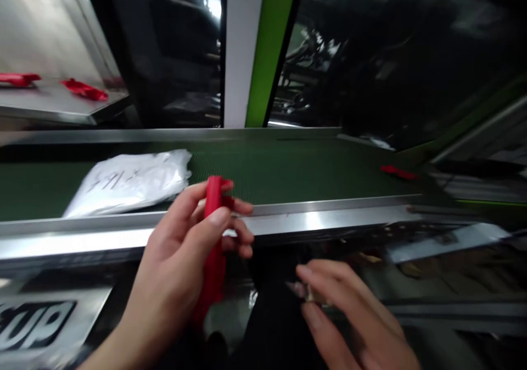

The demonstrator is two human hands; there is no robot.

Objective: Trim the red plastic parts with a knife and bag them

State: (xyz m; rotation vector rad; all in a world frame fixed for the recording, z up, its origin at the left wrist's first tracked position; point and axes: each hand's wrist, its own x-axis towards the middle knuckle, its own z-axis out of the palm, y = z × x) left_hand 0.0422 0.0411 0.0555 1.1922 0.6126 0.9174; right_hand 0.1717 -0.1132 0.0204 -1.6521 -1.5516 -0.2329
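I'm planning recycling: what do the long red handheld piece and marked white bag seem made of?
Long red handheld piece: probably moulded plastic, satin finish, from its even colour and projecting tabs. Marked white bag: likely thin plastic film, softly glossy, from its crinkled edge.

Red part [213, 201] — long, narrow — gripped in L hand [173, 260], thumb across near face, fingers behind. Near-upright, slight tilt; top just above L thumb, short tabs [226, 184] jutting toward R-hand side, lower end below L palm, blurry. Small item [302, 290] btwn R hand [362, 315] thumb & fingertips — pale pinkish, too blurred to ID.
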